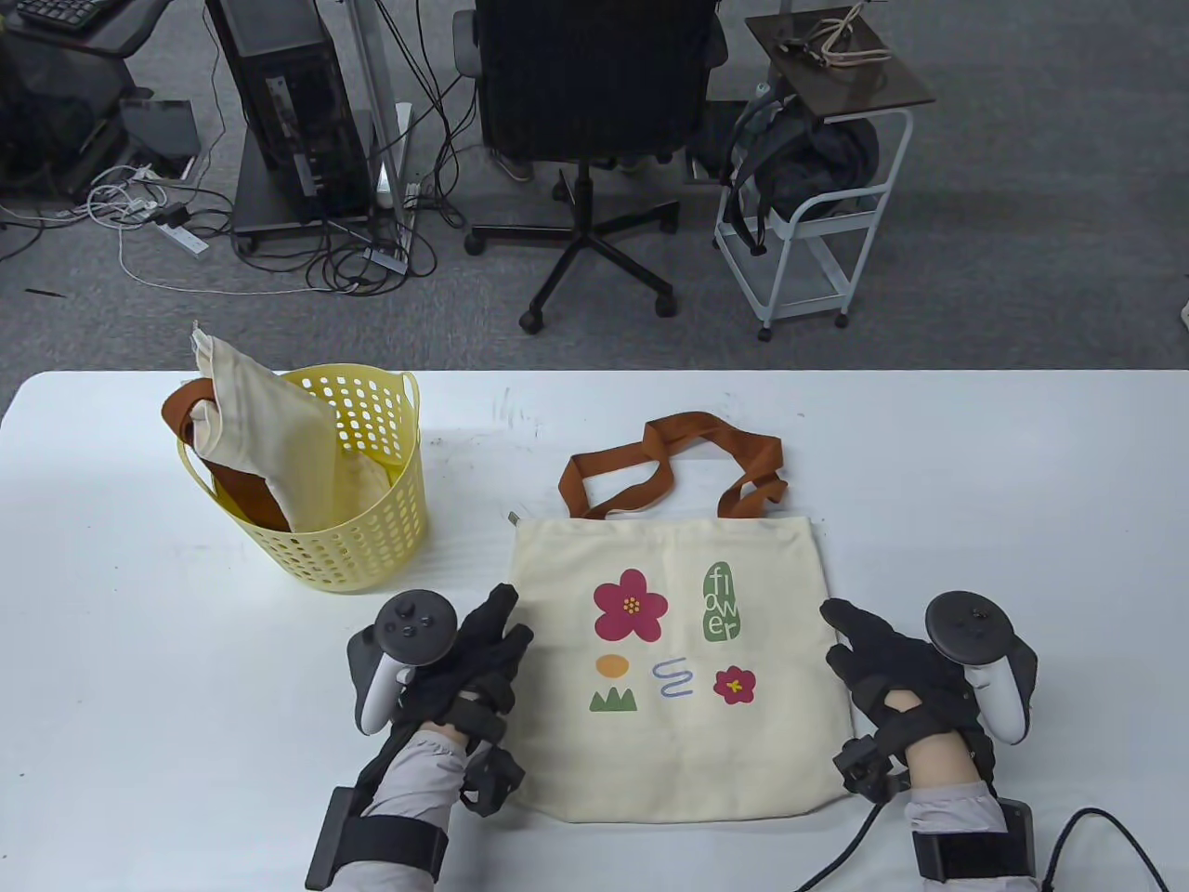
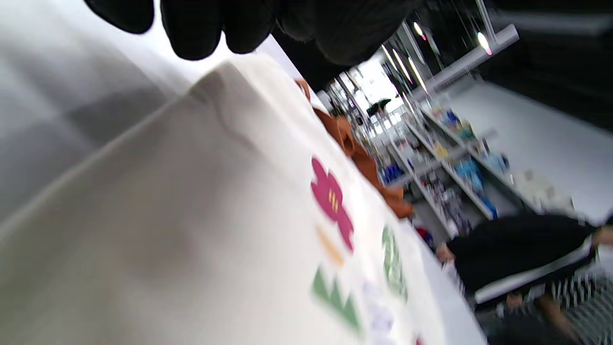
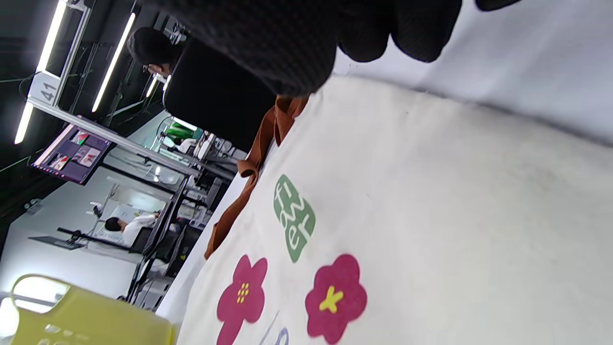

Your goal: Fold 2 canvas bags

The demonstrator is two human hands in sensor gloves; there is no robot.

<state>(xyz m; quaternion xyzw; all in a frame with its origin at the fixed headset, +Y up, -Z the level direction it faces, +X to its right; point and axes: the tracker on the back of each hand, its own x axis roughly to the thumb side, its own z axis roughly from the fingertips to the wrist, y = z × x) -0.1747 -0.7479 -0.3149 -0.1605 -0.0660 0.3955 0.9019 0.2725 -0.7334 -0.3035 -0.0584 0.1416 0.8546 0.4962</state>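
we see the printed bag (image 1: 678, 664) flat on the table (image 1: 975, 465), handles away from us, lying between our left hand (image 1: 464, 664) and right hand (image 1: 892, 669); both are loosely spread, gripping nothing, equally near its side edges.

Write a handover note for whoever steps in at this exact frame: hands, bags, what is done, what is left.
Left hand: at the left side edge of the printed canvas bag, fingers extended; grip not clear.
Right hand: at the bag's right side edge, fingers extended; grip not clear either.
Printed bag: flat and unfolded, print up, brown straps pointing away from the person.
Second bag: stuffed upright in the yellow basket, far left of the table.
Done: first bag laid out.
Left: fold it, then take out and fold the second.
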